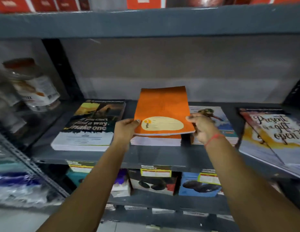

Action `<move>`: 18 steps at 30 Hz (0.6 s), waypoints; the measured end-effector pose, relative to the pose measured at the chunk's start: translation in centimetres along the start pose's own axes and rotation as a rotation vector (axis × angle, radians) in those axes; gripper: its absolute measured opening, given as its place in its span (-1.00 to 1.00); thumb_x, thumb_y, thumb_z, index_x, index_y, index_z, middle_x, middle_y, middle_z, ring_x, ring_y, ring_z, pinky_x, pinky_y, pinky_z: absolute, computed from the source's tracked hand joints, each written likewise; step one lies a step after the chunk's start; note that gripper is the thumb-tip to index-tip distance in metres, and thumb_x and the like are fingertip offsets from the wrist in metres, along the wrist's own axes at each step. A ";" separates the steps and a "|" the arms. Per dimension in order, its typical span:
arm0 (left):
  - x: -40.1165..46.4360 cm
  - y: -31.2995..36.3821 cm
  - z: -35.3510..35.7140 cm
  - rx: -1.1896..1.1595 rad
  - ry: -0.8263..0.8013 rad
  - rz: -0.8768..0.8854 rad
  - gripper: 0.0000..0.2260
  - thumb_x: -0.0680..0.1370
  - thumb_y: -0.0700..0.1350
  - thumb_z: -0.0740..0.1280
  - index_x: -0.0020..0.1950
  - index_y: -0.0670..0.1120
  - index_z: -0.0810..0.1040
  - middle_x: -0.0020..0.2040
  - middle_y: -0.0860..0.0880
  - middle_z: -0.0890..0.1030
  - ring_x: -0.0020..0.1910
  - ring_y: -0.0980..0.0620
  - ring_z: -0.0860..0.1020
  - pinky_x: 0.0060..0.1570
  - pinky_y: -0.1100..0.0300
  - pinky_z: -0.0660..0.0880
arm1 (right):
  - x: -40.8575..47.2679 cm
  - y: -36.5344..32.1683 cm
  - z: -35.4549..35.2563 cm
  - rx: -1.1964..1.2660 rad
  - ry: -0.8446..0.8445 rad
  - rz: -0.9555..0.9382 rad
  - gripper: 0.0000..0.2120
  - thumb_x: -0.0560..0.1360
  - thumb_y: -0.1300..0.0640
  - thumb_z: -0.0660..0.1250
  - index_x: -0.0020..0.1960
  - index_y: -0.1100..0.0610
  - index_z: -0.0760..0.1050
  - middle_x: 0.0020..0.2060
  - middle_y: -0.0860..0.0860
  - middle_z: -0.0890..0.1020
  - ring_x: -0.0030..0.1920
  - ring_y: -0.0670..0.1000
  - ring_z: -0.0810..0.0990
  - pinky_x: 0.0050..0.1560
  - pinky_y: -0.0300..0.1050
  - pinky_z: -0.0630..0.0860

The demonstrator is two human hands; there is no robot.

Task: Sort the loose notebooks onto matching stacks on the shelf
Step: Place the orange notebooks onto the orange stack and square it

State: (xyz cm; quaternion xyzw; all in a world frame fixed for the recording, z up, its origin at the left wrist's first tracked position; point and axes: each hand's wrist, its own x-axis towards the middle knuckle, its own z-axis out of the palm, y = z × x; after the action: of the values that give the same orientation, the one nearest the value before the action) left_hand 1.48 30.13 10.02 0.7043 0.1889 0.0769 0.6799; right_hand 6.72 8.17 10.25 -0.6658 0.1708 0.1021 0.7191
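Note:
An orange notebook [162, 106] with a cream oval label is held tilted over a low orange stack [156, 141] in the middle of the grey shelf [162, 158]. My left hand [125, 129] grips its front left corner. My right hand [202, 128], with a red thread at the wrist, pinches its front right corner. Left of it lies a stack with a dark cover reading "make one" [88, 126]. Behind my right hand sits a stack with a light illustrated cover [219, 121]. At the far right lies a stack reading "Present is a gift" [273, 136], its upper copies skewed.
A clear jar with an orange lid [31, 84] stands on the neighbouring shelf at the left. Red boxes [42, 4] line the shelf above. Boxed goods with yellow price tags [156, 180] fill the shelf below. A slotted metal upright [30, 161] runs diagonally at the lower left.

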 end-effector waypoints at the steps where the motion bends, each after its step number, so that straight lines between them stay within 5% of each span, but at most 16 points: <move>1: 0.6 0.2 -0.5 0.032 0.023 0.007 -0.82 0.50 -0.22 0.35 0.05 -0.25 0.60 0.04 -0.23 0.64 -0.11 -0.09 0.59 0.00 0.08 0.53 | 0.1 0.2 0.8 0.001 0.006 0.008 -0.84 0.50 0.25 0.28 -0.21 0.04 0.45 0.16 0.16 0.57 0.13 0.13 0.55 0.05 -0.04 0.45; 5: 2.4 0.8 -1.6 0.137 0.066 -0.035 -0.80 0.54 -0.22 0.28 0.12 -0.27 0.56 0.09 -0.15 0.61 -0.01 -0.06 0.55 -0.33 0.46 0.48 | 0.9 0.7 3.1 -0.019 0.037 -0.019 -0.83 0.51 0.28 0.28 -0.22 0.07 0.45 0.07 0.17 0.57 0.04 0.12 0.54 0.10 0.07 0.53; 7: 3.0 0.6 -1.6 0.144 0.128 -0.069 -0.85 0.57 -0.20 0.23 0.03 -0.17 0.57 0.12 -0.15 0.61 0.08 -0.10 0.53 -0.13 0.36 0.48 | 1.1 0.8 3.8 -0.039 0.045 -0.011 -0.93 0.51 0.28 0.28 -0.09 0.15 0.51 0.12 0.21 0.57 0.10 0.16 0.55 0.21 0.16 0.49; 10: 4.1 0.1 -1.3 0.273 0.181 -0.053 -0.71 0.48 -0.20 0.34 -0.43 -0.02 0.44 -0.34 0.01 0.52 -0.21 -0.04 0.48 -0.18 0.20 0.36 | 1.7 0.3 4.5 -0.080 0.081 0.004 -0.72 0.52 0.26 0.28 0.22 0.23 0.47 0.20 0.22 0.55 0.18 0.23 0.55 0.20 0.18 0.50; 13: 5.1 -0.4 -0.7 0.345 0.184 -0.050 -0.73 0.47 -0.19 0.35 -0.43 -0.05 0.44 -0.40 0.04 0.46 -0.39 0.10 0.40 -0.35 0.26 0.32 | 2.4 0.0 4.8 -0.199 0.088 -0.006 -0.67 0.52 0.23 0.27 0.28 0.23 0.45 0.25 0.23 0.53 0.24 0.24 0.51 0.26 0.13 0.46; 18: 6.1 -0.9 0.0 0.375 0.153 -0.011 -0.76 0.44 -0.20 0.33 -0.43 -0.03 0.51 -0.41 0.04 0.49 -0.41 0.12 0.40 -0.45 0.32 0.25 | 3.4 -0.4 4.7 -0.249 0.123 -0.028 -0.67 0.52 0.20 0.28 0.26 0.25 0.46 0.25 0.22 0.52 0.25 0.23 0.50 0.27 0.09 0.44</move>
State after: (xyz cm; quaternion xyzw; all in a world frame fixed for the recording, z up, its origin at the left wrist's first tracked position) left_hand 6.92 32.41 8.25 0.8096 0.2547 0.0900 0.5211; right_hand 10.46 12.52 9.56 -0.7572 0.1912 0.0712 0.6205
